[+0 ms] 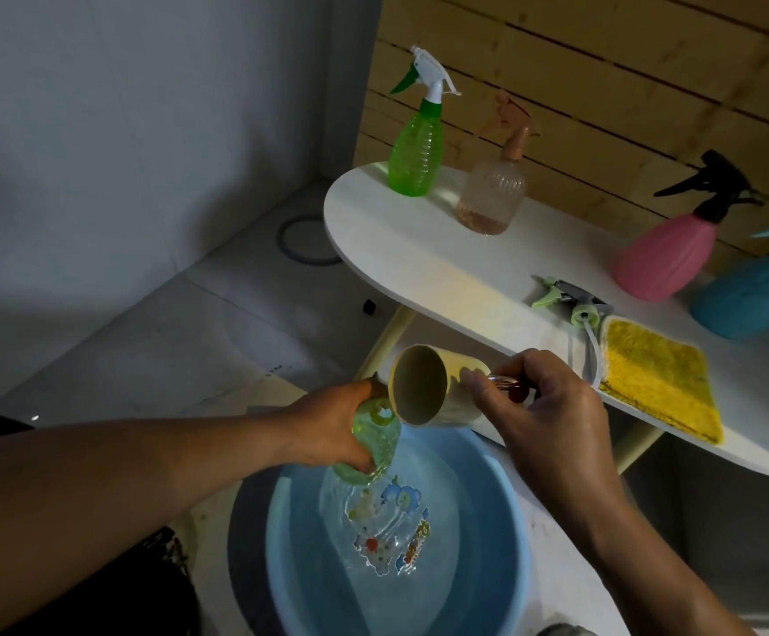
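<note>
Grip status: left hand (332, 424) is clenched round a headless green bottle (373, 447), held tilted over the far-left edge of the blue basin (488, 566), with its base just above the water. Right hand (552, 415) grasps a beige cup (419, 387), tipped sideways above the basin's far rim; cup lip touching or just beside the bottle's open neck, can't tell which. Beyond the basin, up-right: white table (419, 250) carrying a detached sprayer head (566, 298), a yellow cloth (658, 378) and four spray bottles.

two bare forearms and bare hands, left hand (327, 429), right hand (543, 420)
</note>
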`<action>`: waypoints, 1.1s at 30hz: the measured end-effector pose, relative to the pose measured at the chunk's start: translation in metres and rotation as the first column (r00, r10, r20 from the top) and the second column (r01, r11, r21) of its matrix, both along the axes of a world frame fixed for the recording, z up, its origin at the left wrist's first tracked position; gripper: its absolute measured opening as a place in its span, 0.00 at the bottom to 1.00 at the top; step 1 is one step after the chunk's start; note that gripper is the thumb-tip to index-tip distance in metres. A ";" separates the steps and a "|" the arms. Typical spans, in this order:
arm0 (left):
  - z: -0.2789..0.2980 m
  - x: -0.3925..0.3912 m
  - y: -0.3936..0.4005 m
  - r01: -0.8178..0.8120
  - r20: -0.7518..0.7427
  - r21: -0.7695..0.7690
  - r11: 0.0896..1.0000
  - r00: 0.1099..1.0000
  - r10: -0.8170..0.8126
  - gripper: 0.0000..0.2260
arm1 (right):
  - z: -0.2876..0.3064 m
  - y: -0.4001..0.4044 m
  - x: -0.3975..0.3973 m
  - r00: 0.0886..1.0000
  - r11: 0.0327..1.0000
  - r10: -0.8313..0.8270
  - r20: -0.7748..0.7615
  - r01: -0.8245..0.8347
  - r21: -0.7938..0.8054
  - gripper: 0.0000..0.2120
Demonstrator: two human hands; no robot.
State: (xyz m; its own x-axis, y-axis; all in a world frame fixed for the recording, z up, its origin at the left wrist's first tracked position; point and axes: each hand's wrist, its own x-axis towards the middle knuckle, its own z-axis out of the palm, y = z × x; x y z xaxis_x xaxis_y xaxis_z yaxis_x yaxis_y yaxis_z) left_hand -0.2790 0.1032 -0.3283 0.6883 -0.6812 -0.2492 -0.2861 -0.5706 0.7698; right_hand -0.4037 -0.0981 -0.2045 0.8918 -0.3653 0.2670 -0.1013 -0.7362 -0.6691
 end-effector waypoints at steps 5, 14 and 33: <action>-0.002 0.002 -0.002 0.007 -0.002 0.002 1.000 1.000 -0.007 0.35 | -0.001 0.000 0.001 1.000 0.998 0.015 0.017 -0.014 -0.060 0.10; -0.001 0.002 -0.004 0.020 0.011 0.006 1.000 1.000 -0.020 0.37 | -0.002 0.000 0.001 0.998 0.990 0.038 0.047 -0.031 -0.134 0.11; -0.003 0.002 -0.004 0.026 0.001 0.029 0.999 1.000 -0.026 0.38 | 0.004 0.005 0.001 0.991 0.966 0.078 0.105 -0.049 -0.254 0.11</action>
